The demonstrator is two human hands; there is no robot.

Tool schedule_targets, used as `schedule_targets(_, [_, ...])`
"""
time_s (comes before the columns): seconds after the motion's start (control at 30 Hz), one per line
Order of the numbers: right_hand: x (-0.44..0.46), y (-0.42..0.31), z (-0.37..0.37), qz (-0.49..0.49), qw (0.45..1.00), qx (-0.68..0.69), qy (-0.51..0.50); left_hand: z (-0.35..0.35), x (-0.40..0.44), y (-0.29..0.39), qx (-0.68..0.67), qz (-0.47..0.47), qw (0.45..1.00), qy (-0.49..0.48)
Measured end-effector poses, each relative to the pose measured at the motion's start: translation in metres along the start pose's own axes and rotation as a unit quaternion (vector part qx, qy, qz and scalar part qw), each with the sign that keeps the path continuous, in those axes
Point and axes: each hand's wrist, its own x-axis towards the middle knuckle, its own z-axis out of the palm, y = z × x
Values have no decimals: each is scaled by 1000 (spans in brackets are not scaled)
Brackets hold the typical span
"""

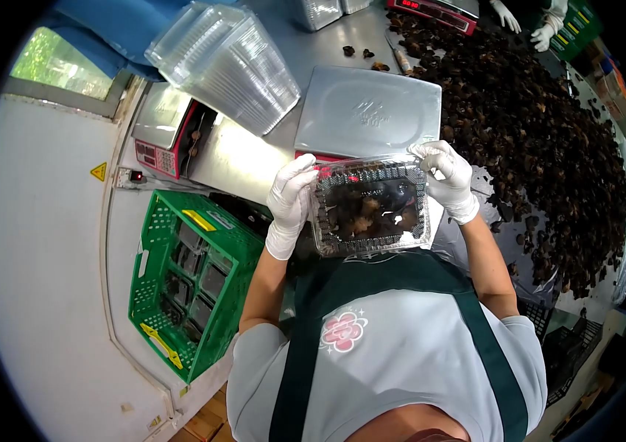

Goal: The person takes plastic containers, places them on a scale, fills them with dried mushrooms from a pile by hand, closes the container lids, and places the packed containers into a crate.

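A clear plastic container (372, 206) with dark brown pieces inside is held up in front of the apron. My left hand (291, 199), in a white glove, grips its left edge. At the upper right corner, my gloved right hand (447, 177) has its fingers closed on the same container. Just beyond it lies the metal plate of a scale (368, 110), with a bit of red body showing. To the right spreads a large heap of dark pieces (526, 140) on the table.
Nested clear containers (232, 66) stand at the upper left, beside a second red scale (162, 132). A green crate (236, 283) with packed containers is at the lower left. A co-worker's gloved hands (545, 35) are at the top right, near another scale (438, 13).
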Motion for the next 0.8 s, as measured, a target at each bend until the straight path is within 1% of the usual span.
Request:
schedule_targets(0.03, [-2,0,3,4,1000,9,-3,-5,-2,-1,5,14,1000,-6])
schedule_targets(0.17, [-1,-5,11,4,1000,12,-12,-23,-6,1,31,18,999,-25])
schedule_targets(0.23, [1,-9,16,8,999,31,-17,-32,-8,2,99,52,993,-42])
schedule_targets(0.27, [1,-10,18,5,999,35,-20,-36,-9,3,103,51,993,-39])
schedule_targets(0.33, [-1,-11,24,39,997,54,-32,-44,-2,15,184,105,975,-68])
schedule_targets(0.37, [-4,-10,28,65,994,75,-40,-48,-6,13,202,111,970,-72])
schedule_targets(0.4, [-4,-13,28,109,989,66,-78,-52,-11,12,207,109,970,-69])
schedule_targets(0.47, [-11,-15,35,207,961,151,-110,-61,-20,10,220,92,965,-107])
schedule_targets(0.5, [-13,-16,38,203,960,153,-113,-62,-19,15,208,76,969,-112])
schedule_targets(0.57, [-19,-14,43,323,904,222,-170,-65,-28,19,200,59,973,-100])
schedule_targets(0.6, [-30,-2,47,321,903,224,-175,-68,-33,20,189,44,977,-91])
schedule_targets(0.63, [-37,10,51,388,851,289,-205,-72,-38,23,174,4,980,-99])
schedule_targets(0.67, [-47,17,54,377,851,283,-232,-74,-42,27,179,1,979,-96])
schedule_targets(0.73, [-46,4,55,281,896,213,-270,-77,-50,34,167,-82,981,-59])
schedule_targets(0.77, [-47,-1,56,262,901,201,-282,-79,-61,27,159,-109,980,-40])
schedule_targets(0.8, [-45,-5,60,238,913,173,-282,-82,-67,26,163,-111,980,-35])
